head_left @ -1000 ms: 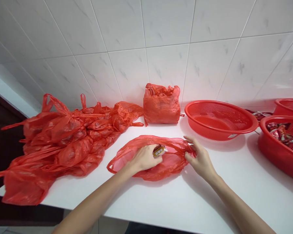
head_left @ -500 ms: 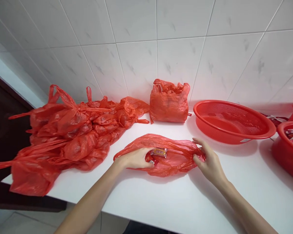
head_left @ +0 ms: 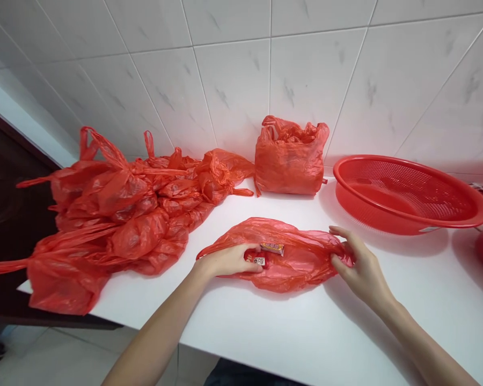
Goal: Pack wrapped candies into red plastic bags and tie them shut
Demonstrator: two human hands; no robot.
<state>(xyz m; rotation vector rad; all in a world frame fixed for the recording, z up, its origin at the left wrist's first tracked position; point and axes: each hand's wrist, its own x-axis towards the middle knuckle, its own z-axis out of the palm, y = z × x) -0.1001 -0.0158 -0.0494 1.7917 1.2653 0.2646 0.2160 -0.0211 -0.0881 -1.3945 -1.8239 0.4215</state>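
In the head view, the spread red bag (head_left: 292,276) lies at the middle of the white table (head_left: 245,329), near the front edge. The right hand (head_left: 364,276) pinches its right end between thumb and fingers. The left hand (head_left: 229,261) reaches in at the left, thumb and fingers curved around a small red packet (head_left: 257,260) (whether gripping or releasing it, I cannot tell); a second packet (head_left: 272,248) lies by the fingertips. Knotted bags (head_left: 137,214) heap up at left; a red colander (head_left: 370,214) sits far right.
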